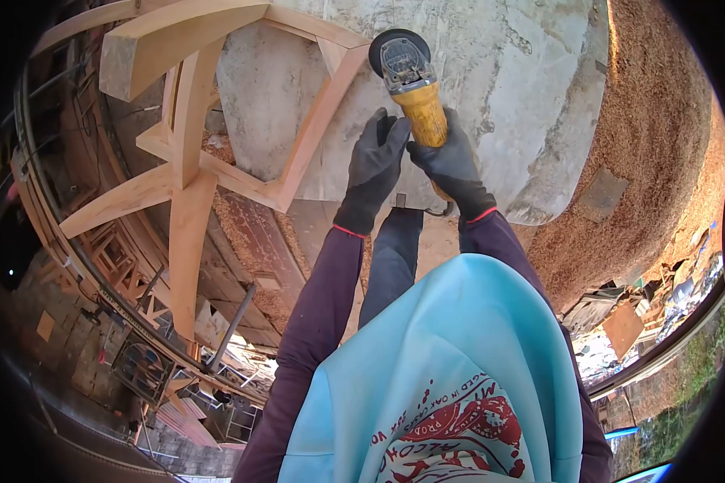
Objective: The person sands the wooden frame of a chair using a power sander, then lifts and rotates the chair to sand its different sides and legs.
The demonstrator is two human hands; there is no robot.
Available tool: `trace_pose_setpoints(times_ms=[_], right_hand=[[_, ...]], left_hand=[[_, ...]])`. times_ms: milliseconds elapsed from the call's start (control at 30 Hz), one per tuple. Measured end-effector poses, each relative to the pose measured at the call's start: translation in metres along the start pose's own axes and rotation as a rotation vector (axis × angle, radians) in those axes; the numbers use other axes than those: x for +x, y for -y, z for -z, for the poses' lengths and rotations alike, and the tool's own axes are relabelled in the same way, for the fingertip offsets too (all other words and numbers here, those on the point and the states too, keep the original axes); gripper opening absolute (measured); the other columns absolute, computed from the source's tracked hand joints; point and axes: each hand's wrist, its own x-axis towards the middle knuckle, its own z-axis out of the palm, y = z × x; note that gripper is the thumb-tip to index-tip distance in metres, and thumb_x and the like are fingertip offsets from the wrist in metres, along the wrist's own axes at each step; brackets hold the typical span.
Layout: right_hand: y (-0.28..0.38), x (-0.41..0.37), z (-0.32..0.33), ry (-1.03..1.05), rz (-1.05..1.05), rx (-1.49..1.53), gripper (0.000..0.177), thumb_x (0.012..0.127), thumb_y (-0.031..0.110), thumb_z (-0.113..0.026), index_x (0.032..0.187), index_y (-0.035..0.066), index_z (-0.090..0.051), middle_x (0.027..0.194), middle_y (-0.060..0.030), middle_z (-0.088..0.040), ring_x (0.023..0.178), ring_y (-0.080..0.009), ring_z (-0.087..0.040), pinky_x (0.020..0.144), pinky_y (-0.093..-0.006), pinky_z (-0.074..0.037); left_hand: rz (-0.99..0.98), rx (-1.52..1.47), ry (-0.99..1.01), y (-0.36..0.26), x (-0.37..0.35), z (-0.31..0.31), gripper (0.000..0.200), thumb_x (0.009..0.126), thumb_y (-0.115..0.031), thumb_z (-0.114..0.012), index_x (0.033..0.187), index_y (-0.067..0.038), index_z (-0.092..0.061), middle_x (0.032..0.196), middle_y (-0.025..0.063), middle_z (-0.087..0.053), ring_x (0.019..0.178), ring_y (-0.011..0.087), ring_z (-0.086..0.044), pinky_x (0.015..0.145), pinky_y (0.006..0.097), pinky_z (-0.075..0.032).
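a person's two hands, both in dark grey gloves, meet on a yellow angle grinder [417,97] above a pale round work surface [524,88]. the right hand [453,165] is wrapped tight around the rear of the grinder's yellow body, fingers fully curled on it. the left hand [376,165] lies against the tool's near side, its fingers [388,130] raised and only loosely bent; whether they actually grip the body cannot be told from this angle. the grinder points away from the person, its grey head and black disc guard [398,48] hanging over the middle of the work surface, towards its far edge. whether the disc touches the surface cannot be told.

an unfinished wooden chair frame [187,161] of pale timber lies tipped across the left edge of the work surface, one slanted rail [318,121] resting on the surface just left of the grinder, the rest overhanging beyond the rim. sawdust [652,145] lies thick on the ground to the right of the work surface. on the near side of the surface, the person's dark purple sleeves [322,306] and light blue shirt [459,354] with red print fill the foreground.
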Motion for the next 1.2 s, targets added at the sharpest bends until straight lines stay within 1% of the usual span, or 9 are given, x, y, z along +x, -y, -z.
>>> trace_pose_setpoints(times_ms=[100,300,533,600,700,867,1033,1100,1200], right_hand=[[-0.032,0.015,-0.038,-0.058,0.225,0.052,0.051,0.084,0.022,-0.078,0.122,0.0,-0.051,0.104,-0.0234,-0.071,0.097,-0.037,-0.072,0.08,-0.0447,-0.055],[-0.042,0.027,-0.057,0.005,0.124,-0.282,0.049,0.082,0.036,-0.077,0.114,0.004,-0.057,0.093,-0.0233,-0.072,0.094,-0.044,-0.07,0.078,-0.0491,-0.054],[-0.031,0.029,-0.053,0.021,0.07,-0.295,0.047,0.081,0.034,-0.078,0.112,0.004,-0.058,0.096,-0.0231,-0.072,0.096,-0.0433,-0.07,0.079,-0.0491,-0.054],[-0.044,0.037,-0.053,0.079,0.079,-0.23,0.055,0.083,0.017,-0.082,0.125,0.003,-0.049,0.106,-0.0179,-0.07,0.101,-0.0293,-0.07,0.083,-0.0403,-0.053],[-0.047,0.043,-0.046,0.075,0.085,-0.116,0.054,0.084,0.015,-0.081,0.125,0.002,-0.049,0.108,-0.0164,-0.069,0.102,-0.0234,-0.067,0.084,-0.0382,-0.052],[-0.046,0.046,-0.043,0.083,0.064,-0.134,0.052,0.085,0.013,-0.08,0.125,0.003,-0.049,0.108,-0.0164,-0.069,0.102,-0.0229,-0.067,0.085,-0.0376,-0.052],[-0.007,0.03,-0.041,0.134,-0.034,-0.419,0.051,0.086,0.013,-0.081,0.123,0.002,-0.049,0.109,-0.0165,-0.069,0.103,-0.0226,-0.067,0.087,-0.0369,-0.053],[-0.035,0.041,-0.043,0.109,0.012,-0.275,0.051,0.086,0.014,-0.081,0.123,0.002,-0.049,0.109,-0.0166,-0.069,0.104,-0.0225,-0.067,0.087,-0.0372,-0.053],[-0.039,0.046,-0.039,0.078,0.05,-0.152,0.051,0.086,0.014,-0.081,0.124,0.002,-0.049,0.109,-0.0167,-0.069,0.104,-0.0222,-0.067,0.087,-0.0377,-0.053]], left_hand=[[0.038,-0.092,-0.042,-0.001,-0.003,-0.015,0.046,0.101,-0.03,-0.069,0.126,0.007,-0.058,0.115,0.0114,-0.069,0.104,0.0155,-0.065,0.09,0.0308,-0.052],[0.106,-0.124,-0.194,0.019,0.011,-0.002,0.048,0.097,-0.031,-0.074,0.123,0.008,-0.061,0.114,0.0127,-0.07,0.103,0.0175,-0.067,0.089,0.0316,-0.054],[0.091,0.078,-0.21,0.024,0.023,0.001,0.052,0.092,-0.036,-0.077,0.117,0.007,-0.064,0.108,0.0173,-0.074,0.099,0.0252,-0.072,0.087,0.036,-0.054],[0.087,0.088,-0.208,0.021,0.025,-0.004,0.052,0.091,-0.037,-0.078,0.116,0.007,-0.064,0.107,0.0181,-0.074,0.099,0.0268,-0.072,0.087,0.037,-0.054],[0.135,0.147,-0.195,0.01,0.029,-0.009,0.045,0.096,-0.03,-0.074,0.119,0.008,-0.065,0.109,0.0114,-0.072,0.098,0.0166,-0.067,0.087,0.0318,-0.053],[0.114,0.148,-0.201,0.015,0.033,-0.012,0.052,0.09,-0.037,-0.078,0.116,0.007,-0.065,0.106,0.019,-0.074,0.099,0.0288,-0.073,0.087,0.0383,-0.054],[0.106,0.061,-0.239,0.026,0.027,-0.005,0.052,0.091,-0.036,-0.078,0.116,0.007,-0.064,0.106,0.0195,-0.074,0.1,0.0302,-0.073,0.088,0.0387,-0.054],[0.127,0.172,-0.198,0.02,0.031,-0.01,0.045,0.099,-0.03,-0.072,0.118,0.009,-0.065,0.109,0.0125,-0.072,0.098,0.0167,-0.068,0.088,0.0304,-0.053],[0.15,0.246,-0.181,0.001,0.034,-0.02,0.045,0.098,-0.03,-0.072,0.118,0.009,-0.065,0.109,0.0124,-0.072,0.098,0.017,-0.068,0.088,0.0304,-0.053]])
